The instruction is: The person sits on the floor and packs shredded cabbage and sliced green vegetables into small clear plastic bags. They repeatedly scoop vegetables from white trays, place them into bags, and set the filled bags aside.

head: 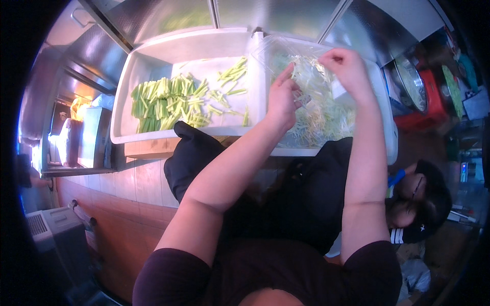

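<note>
Two white plastic trays lie side by side before me. In the left tray [122,95] are cut green stalks [157,99], many lined up in a bundle and others loose. Over the right tray [384,111], clear plastic film [281,53] lies across pale, thin shredded vegetable strands [317,114]. My left hand [285,95] hovers over this tray, fingers spread and index finger pointing up at the film. My right hand [344,69] is at the tray's far side, thumb and fingertips pinched on what seems to be the film's edge. A small white object [338,90] shows beside my right wrist.
Metal cabinet doors [264,13] stand behind the trays. On the right are a round metal basin [411,82] and a red crate [434,99]. A person in a dark cap [432,202] is close at my right. A wooden block [151,148] sits under the left tray.
</note>
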The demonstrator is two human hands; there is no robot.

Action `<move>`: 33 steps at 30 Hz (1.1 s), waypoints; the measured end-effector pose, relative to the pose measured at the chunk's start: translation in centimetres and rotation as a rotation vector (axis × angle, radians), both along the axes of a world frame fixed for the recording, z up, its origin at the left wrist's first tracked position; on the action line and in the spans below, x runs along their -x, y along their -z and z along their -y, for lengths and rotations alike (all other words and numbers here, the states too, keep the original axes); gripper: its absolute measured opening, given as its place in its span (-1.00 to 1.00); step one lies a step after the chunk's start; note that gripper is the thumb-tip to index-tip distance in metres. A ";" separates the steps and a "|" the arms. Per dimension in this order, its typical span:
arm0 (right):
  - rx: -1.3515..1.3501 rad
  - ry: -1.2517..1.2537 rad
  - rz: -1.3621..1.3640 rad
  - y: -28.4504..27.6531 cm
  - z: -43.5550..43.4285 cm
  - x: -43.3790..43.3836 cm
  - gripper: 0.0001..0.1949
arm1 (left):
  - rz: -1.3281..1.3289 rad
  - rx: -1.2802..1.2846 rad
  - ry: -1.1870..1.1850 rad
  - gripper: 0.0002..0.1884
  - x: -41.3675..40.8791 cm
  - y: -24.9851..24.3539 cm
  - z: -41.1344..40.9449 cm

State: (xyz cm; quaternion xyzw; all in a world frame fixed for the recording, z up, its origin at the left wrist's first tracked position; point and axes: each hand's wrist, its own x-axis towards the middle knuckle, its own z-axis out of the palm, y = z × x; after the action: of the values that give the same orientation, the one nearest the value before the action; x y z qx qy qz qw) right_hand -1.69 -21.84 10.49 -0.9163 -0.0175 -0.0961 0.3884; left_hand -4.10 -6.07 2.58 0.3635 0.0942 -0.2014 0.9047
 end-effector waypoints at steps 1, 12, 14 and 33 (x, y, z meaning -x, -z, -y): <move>0.079 0.027 -0.024 0.5 -1.1 0.1 -0.84 | -0.038 0.072 0.002 -0.52 -0.1 0.1 0.0; -0.136 -0.121 -0.059 3.0 1.7 0.6 -0.50 | -0.017 0.238 0.015 -0.61 -1.1 1.1 1.1; -0.099 -0.260 -0.112 3.3 0.3 1.8 -0.43 | -0.007 0.180 -0.023 -0.61 -0.9 0.4 0.5; 0.378 -0.510 0.268 -1.6 -14.5 -3.3 -0.73 | -0.070 -0.016 0.077 -0.56 0.0 1.5 -0.9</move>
State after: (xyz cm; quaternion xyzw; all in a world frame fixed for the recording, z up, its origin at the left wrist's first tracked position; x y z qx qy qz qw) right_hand 1.61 -7.35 12.10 -0.9174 -0.3144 -0.1103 0.2176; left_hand -4.13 -5.20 1.04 0.3669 0.1134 -0.2478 0.8894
